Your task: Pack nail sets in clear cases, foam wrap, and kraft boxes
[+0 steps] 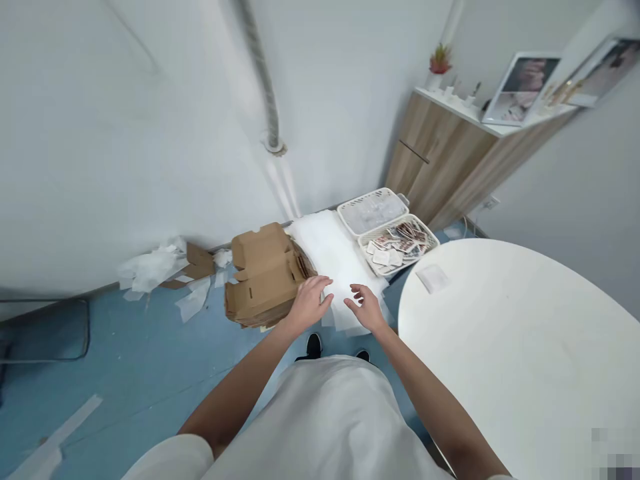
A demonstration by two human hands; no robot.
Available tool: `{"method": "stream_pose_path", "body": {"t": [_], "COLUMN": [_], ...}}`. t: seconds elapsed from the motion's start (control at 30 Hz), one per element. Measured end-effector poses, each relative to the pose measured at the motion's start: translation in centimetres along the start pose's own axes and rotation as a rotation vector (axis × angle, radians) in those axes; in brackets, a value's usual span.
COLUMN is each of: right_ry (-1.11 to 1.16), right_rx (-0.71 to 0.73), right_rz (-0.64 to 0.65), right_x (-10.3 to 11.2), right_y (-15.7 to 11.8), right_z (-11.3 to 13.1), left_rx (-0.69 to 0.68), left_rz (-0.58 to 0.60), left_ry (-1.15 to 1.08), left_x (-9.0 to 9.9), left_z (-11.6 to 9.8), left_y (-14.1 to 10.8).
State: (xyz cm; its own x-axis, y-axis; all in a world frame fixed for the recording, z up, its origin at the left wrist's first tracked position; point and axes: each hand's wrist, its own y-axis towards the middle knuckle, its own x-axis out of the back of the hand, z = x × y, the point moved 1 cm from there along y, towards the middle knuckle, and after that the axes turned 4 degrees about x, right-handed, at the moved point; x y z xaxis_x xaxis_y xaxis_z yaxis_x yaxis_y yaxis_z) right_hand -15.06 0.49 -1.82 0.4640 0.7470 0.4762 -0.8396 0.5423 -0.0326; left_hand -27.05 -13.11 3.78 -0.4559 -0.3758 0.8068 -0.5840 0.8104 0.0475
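Both my hands hover apart in front of me with nothing held in them. My left hand (311, 303) has its fingers spread, over the border between a stack of flattened cardboard boxes (265, 277) and a pile of white sheets (327, 243). Over the near part of that pile is my right hand (366, 308), its fingers parted and slightly curled. Behind the sheets stand two white baskets; the far basket (375, 210) contains clear plastic, and the near basket (400, 247) has many small printed cards or packets in it.
A round white table (525, 347) stands at right with a small flat packet (433, 278) on it. Beyond is a wooden cabinet (440, 153). Crumpled white paper (153, 267) lies by the wall at left, near a black metal frame (87, 327).
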Motion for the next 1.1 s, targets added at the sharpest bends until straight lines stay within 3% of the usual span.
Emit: {"method": "stream_pose_path", "body": {"t": [0.1,0.2,0.3,0.4,0.5,0.6,0.77,0.9,1.0,1.1], "right_ry": [-0.288,-0.524,-0.725,-0.872,-0.939,-0.861,-0.389,0.001,0.04,-0.183], "right_rx": [0.263,0.463,0.455,0.326,0.159,0.0,-0.114,-0.187,-0.109,0.137], "right_rz": [0.013,0.115,0.178,0.186,0.195,0.164,0.067,0.018,-0.021,-0.193], "right_x": [-3.9,-8.3,-11.9,-13.6,-13.3,-12.1,-11.0,-10.7,-10.4,-10.5], "right_y": [2.6,4.7,6.4,7.7,8.6,9.2,9.8,9.8,8.7,6.2], "right_z": [4.5,8.4,10.3,10.2,9.0,8.2,8.3,8.5,9.2,10.4], "left_rx": [0.162,0.382,0.446,0.462,0.481,0.404,0.183,0.113,0.085,0.058], "left_rz": [-0.116,-0.128,-0.056,0.009,0.023,0.0,0.012,0.065,0.096,0.103], "left_ry": [0.259,0.407,0.406,0.392,0.392,0.352,0.275,0.236,0.237,0.262], "left_x": [4.2,7.0,8.2,8.7,8.9,8.7,7.2,6.1,5.7,5.4], "left_z": [5.8,11.9,16.2,18.2,18.3,17.0,13.6,13.1,13.7,14.2], "left_y": [-1.8,-3.9,-5.8,-7.0,-7.4,-7.0,-5.5,-4.6,-4.3,-4.1]}}
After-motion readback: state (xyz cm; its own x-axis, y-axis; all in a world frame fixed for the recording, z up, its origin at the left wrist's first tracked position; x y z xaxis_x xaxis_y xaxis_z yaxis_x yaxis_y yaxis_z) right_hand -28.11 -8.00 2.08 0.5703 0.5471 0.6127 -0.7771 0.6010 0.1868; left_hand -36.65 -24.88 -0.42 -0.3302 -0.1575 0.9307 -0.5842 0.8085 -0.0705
